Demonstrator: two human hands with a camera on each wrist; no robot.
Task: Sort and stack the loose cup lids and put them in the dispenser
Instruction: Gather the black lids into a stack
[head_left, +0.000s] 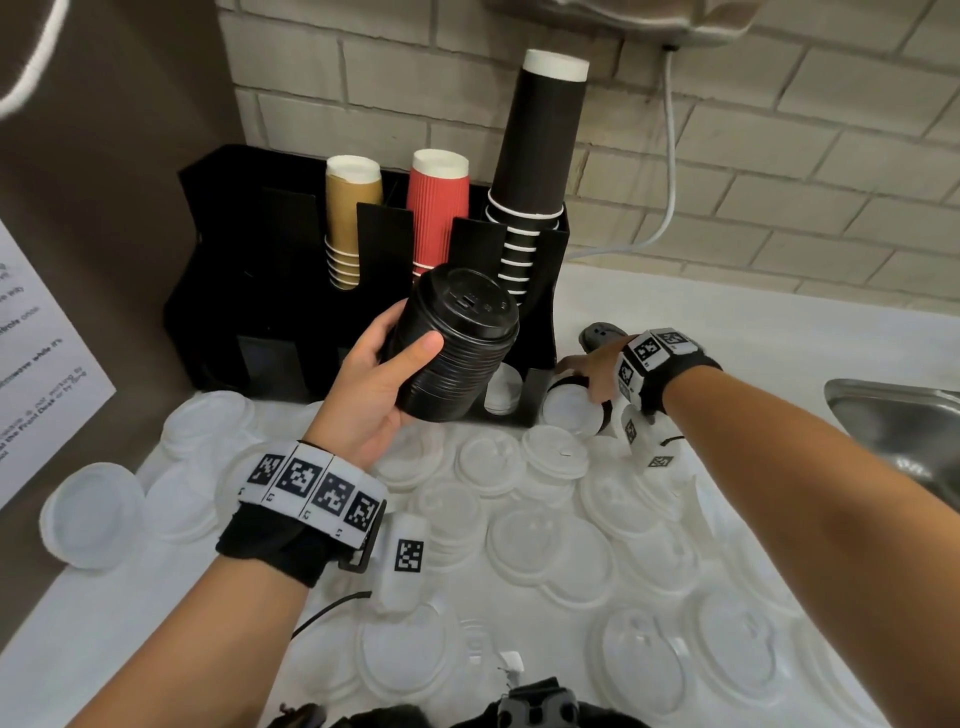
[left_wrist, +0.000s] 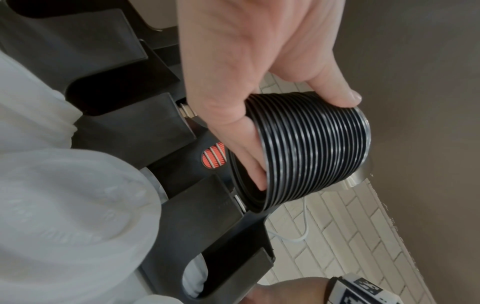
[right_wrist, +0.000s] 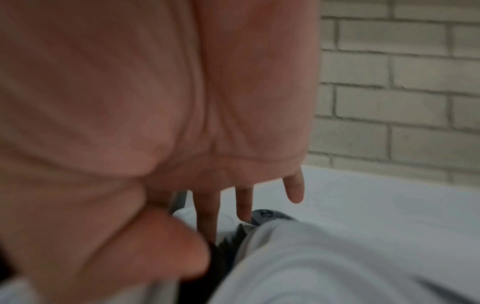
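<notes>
Left hand (head_left: 371, 384) gripped tilted stack of black lids (head_left: 457, 345) in front of black dispenser (head_left: 218, 291), right hand (head_left: 592, 371) reached with loose fingers to lids beside dispenser, grasp unclear, white lids (head_left: 550, 551) scattered over counter.

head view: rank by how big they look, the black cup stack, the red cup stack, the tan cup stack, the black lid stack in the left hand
1. black cup stack, tallest by far
2. black lid stack, though it is nearer the camera, so this is unsure
3. red cup stack and tan cup stack look alike; partly hidden in the dispenser
</notes>
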